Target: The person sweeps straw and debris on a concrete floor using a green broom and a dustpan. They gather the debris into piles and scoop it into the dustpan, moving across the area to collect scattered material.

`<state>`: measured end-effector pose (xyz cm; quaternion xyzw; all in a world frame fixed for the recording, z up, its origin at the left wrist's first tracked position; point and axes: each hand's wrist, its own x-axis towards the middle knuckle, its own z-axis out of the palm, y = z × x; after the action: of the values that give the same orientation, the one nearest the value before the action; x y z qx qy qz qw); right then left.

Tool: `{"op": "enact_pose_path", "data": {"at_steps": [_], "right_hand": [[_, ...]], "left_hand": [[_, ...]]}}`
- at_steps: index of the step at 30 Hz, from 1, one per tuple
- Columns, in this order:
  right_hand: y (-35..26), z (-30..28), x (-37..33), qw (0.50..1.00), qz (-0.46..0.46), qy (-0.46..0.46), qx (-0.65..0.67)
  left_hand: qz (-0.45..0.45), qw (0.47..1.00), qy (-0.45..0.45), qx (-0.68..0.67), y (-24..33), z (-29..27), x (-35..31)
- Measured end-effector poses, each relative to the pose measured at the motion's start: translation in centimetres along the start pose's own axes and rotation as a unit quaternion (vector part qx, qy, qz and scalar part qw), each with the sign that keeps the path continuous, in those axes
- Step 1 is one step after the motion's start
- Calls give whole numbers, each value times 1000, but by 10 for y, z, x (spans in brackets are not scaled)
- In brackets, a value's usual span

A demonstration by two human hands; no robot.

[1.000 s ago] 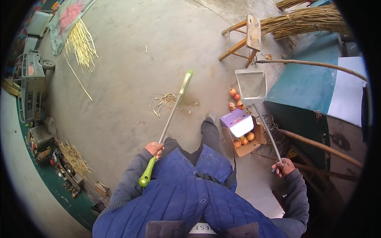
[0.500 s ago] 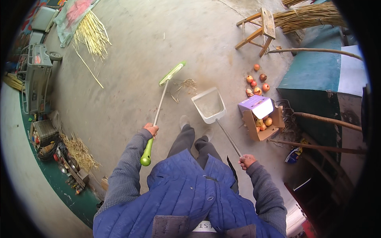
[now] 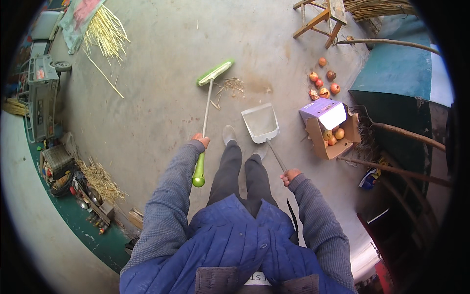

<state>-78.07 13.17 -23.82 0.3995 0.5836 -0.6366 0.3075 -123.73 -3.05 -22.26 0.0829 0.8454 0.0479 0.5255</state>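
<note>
My left hand (image 3: 201,140) is closed round the handle of a broom (image 3: 209,105), just above its rounded green grip end. The broom's green and white head rests on the concrete floor ahead of me, at the left edge of a small heap of straw bits (image 3: 231,87). My right hand (image 3: 291,177) grips the thin metal handle of a white dustpan (image 3: 273,128). The dustpan lies on the floor in front of my right foot, its wide mouth facing away from me. A gap of floor separates the heap from the dustpan's mouth.
At right stands an open cardboard box (image 3: 318,143) of pomegranates, with several loose pomegranates (image 3: 335,88) beyond it. A wooden stool (image 3: 320,19) is far right, near long-handled tools (image 3: 396,169). At left are pale stalks (image 3: 105,36), a grey cart (image 3: 43,98) and loose straw (image 3: 100,181).
Both my hands have reached farther forward, the right one also slightly left. The broom head has shifted a little forward and turned beside the heap. Both hands keep their holds.
</note>
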Motion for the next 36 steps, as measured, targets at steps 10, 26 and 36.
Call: {"op": "enact_pose_path", "data": {"at_steps": [10, 26, 36], "right_hand": [[-112, 0, 9, 958, 22, 21, -285], [-107, -6, 11, 957, -28, 38, -287], [-37, -41, -3, 969, 52, 44, -237]], "left_hand": [[87, 983, -86, 138, 14, 28, -38], [95, 975, -184, 86, -10, -34, -167], [-21, 996, -61, -67, -59, -62, -137]]}}
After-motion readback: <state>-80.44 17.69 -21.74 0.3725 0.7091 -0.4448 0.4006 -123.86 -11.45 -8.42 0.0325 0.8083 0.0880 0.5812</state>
